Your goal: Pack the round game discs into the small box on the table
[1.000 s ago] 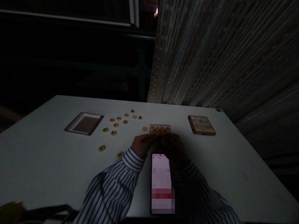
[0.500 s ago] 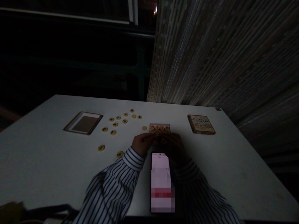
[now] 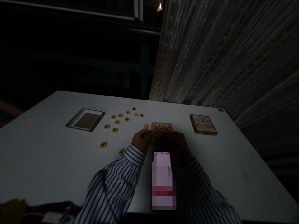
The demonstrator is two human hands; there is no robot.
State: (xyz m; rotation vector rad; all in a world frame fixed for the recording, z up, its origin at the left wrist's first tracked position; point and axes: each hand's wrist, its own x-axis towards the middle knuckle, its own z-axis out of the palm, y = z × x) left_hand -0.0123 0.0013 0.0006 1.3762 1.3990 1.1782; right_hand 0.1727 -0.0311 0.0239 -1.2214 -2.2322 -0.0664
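A small clear tray [image 3: 163,123] lies in front of me, holding rows of round Chinese chess pieces [image 3: 159,126] with red characters. My left hand [image 3: 141,140] is closed at the tray's left side, with fingers curled against its edge. Over the lower right part of the tray, my right hand [image 3: 179,144] reaches across the pieces. Its fingers sink into shadow, so their grip is unclear. One plain-faced piece [image 3: 146,126] lies just left of the tray. Several dark-lettered pieces [image 3: 117,122] are scattered farther left.
A lit phone [image 3: 162,177] lies between my forearms. On the left sits an open shallow box [image 3: 70,124]; on the right, a box with a printed cover [image 3: 205,124]. A string curtain [image 3: 187,62] hangs behind the white table [image 3: 58,161]. The room is dim.
My hands have drawn apart, and my right hand has shifted right, exposing more rows of red pieces. The whole view has shifted slightly.
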